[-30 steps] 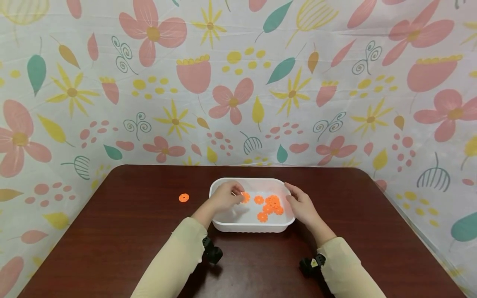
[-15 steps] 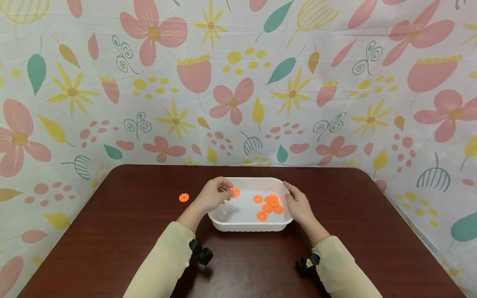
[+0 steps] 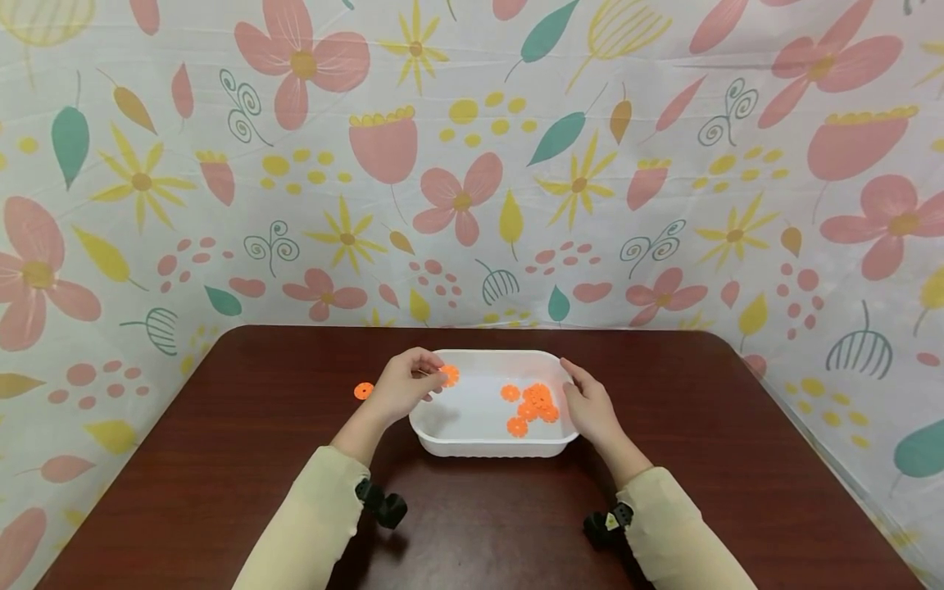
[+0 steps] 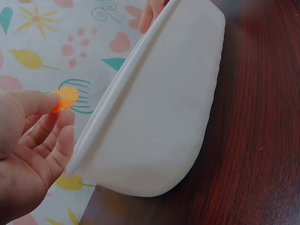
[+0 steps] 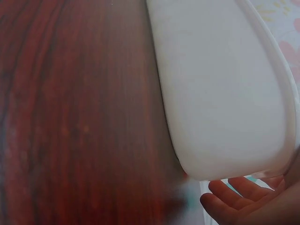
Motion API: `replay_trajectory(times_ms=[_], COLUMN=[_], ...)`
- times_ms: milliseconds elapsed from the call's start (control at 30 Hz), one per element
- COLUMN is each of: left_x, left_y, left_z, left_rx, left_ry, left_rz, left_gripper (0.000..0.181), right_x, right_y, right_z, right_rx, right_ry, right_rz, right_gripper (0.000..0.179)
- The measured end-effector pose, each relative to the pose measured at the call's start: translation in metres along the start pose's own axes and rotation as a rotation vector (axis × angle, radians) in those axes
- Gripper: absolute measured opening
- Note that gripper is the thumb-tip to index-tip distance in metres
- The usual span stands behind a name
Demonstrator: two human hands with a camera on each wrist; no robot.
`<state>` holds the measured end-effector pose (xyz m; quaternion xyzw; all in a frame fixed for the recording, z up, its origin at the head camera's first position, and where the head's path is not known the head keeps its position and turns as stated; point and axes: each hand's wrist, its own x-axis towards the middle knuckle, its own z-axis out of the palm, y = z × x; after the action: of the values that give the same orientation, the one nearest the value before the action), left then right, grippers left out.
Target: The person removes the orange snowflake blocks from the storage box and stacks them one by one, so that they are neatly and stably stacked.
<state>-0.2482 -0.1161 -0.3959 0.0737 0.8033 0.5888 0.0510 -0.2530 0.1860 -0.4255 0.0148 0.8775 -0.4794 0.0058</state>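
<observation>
At the left end of a white plastic tub [image 3: 494, 449], my left hand [image 3: 398, 387] pinches an orange flower-shaped plastic disc [image 4: 69, 97] with slits round its edge. The disc is between thumb and fingertips, above the tub's rim in the head view. My right hand [image 3: 592, 408] grips the tub's right end, thumb at the inner side of the rim and fingers [image 5: 225, 194] along the outer wall. Inside the tub, toward the right, lies a heap of several similar orange discs [image 3: 539, 399]. One more orange disc [image 3: 363, 391] lies flat on the table, just left of my left hand.
The tub stands on a dark red-brown wooden table [image 3: 258, 459], toward its far edge. A white cloth [image 3: 472, 205] with printed flowers and leaves hangs right behind the table. Black wrist cameras [image 3: 382, 503] sit on both sleeves.
My left hand has drawn back leftward from over the tub's inside to its left rim, carrying the pinched disc. My right hand stays at the tub's right end; the heap looks unchanged.
</observation>
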Motion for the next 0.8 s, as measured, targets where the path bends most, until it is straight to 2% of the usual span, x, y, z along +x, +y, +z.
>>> replay_trajectory(times_ms=[467, 800], left_x=[-0.006, -0.008], left_y=[-0.005, -0.013], left_z=[-0.01, -0.016], left_rx=[-0.063, -0.099], left_ry=[0.047, 0.107], left_rz=[-0.01, -0.033], left_gripper=[0.018, 0.019], right_x=[-0.001, -0.002], right_y=[-0.001, -0.001], right_z=[-0.001, -0.001], right_rx=[0.015, 0.023], right_ry=[-0.015, -0.018], right_rz=[0.008, 0.012], right_gripper=[0.047, 0.047])
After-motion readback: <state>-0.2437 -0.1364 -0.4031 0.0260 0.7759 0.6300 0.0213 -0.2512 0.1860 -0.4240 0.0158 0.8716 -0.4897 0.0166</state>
